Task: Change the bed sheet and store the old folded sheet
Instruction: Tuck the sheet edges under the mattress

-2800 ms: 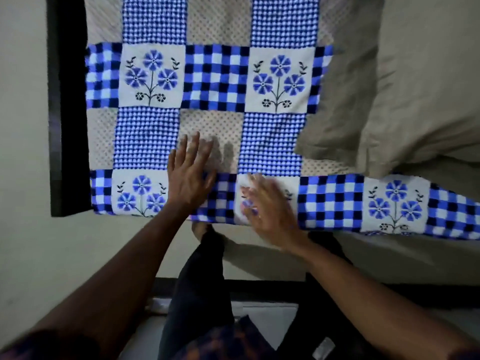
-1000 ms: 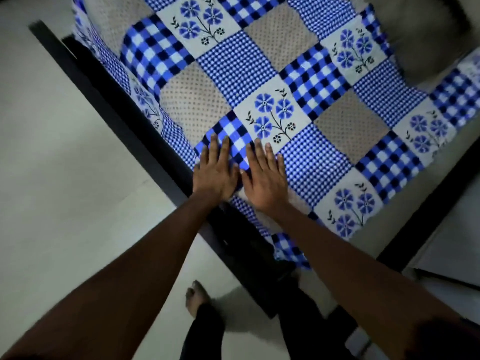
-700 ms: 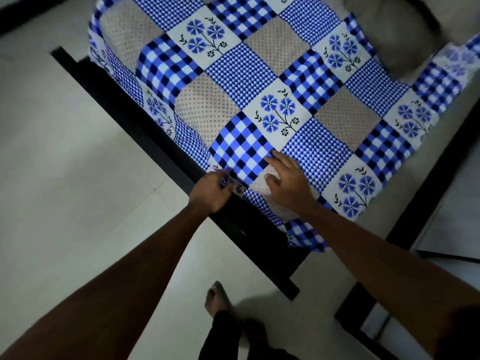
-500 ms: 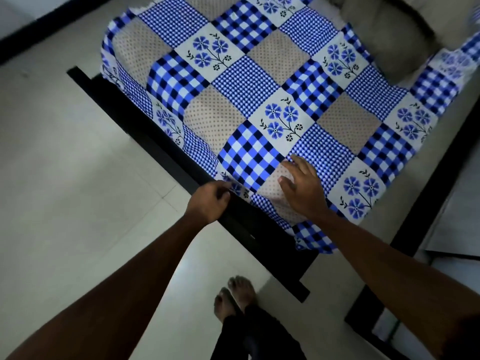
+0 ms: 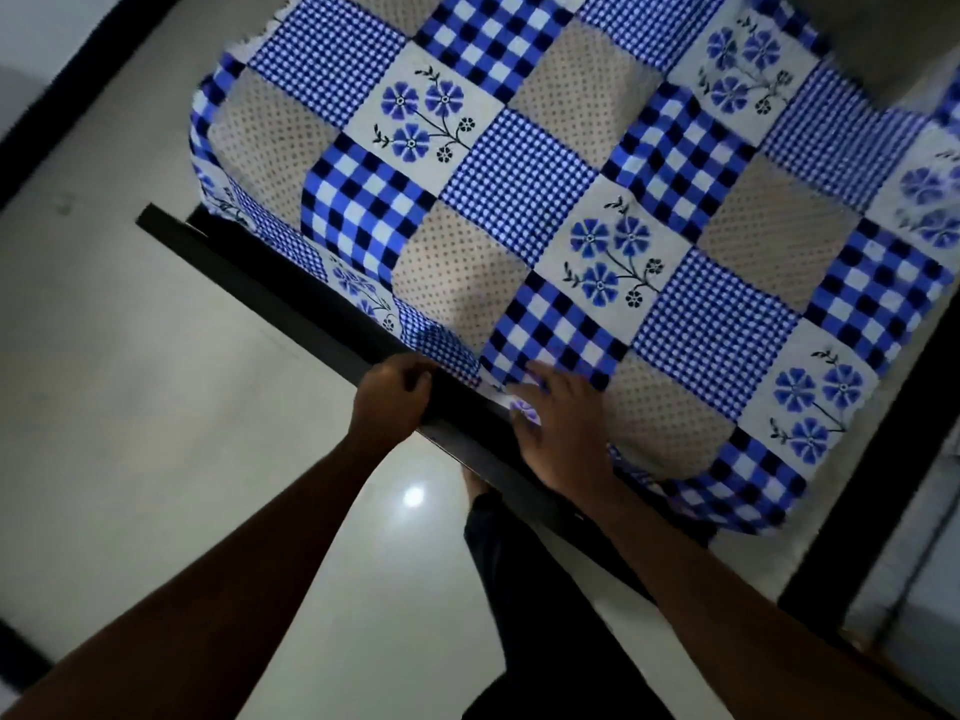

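Note:
A patchwork bed sheet (image 5: 524,168) in blue checks, beige dots and blue flowers covers the mattress, and its edge hangs down the near side. My left hand (image 5: 392,402) lies over the black side rail with its fingers curled down into the gap, gripping the sheet's hanging edge there. My right hand (image 5: 563,433) presses on the sheet at the mattress edge with its fingers spread. The old folded sheet is not in view.
The black bed rail (image 5: 270,288) runs diagonally from upper left to lower right. Pale tiled floor (image 5: 130,433) lies to the left. My dark-trousered leg (image 5: 524,589) stands by the rail. A grey pillow (image 5: 914,39) sits at the top right.
Both hands came off the top of the sheet to the mattress's near edge. My left hand dropped to the rail and curled on the hanging edge; the right slid down beside it.

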Motion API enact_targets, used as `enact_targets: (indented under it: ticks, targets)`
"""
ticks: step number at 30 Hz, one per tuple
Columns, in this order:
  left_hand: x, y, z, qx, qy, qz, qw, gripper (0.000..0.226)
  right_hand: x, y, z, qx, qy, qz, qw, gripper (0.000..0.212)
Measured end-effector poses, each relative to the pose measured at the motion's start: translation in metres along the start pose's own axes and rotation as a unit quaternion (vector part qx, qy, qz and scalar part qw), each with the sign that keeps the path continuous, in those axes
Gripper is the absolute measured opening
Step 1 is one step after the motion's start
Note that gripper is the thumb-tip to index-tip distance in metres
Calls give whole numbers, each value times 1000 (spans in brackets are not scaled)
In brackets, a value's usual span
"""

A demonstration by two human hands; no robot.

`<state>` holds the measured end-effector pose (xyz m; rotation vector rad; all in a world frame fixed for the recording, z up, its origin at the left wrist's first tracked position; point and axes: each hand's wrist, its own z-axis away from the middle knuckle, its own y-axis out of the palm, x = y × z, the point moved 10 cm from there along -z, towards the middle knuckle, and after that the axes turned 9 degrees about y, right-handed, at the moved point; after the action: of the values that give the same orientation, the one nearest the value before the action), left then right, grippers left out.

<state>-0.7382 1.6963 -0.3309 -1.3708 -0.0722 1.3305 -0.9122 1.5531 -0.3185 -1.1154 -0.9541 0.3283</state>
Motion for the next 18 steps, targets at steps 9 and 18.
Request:
enact_targets:
  ticks: [9, 18]
  targets:
    - [115, -118, -85, -78, -129, 24, 988, 21, 131, 84, -46, 116, 34, -221, 968, 32]
    - [195, -217, -210, 45, 13, -221, 974, 34, 254, 163, -175, 150, -8, -168, 974, 48]
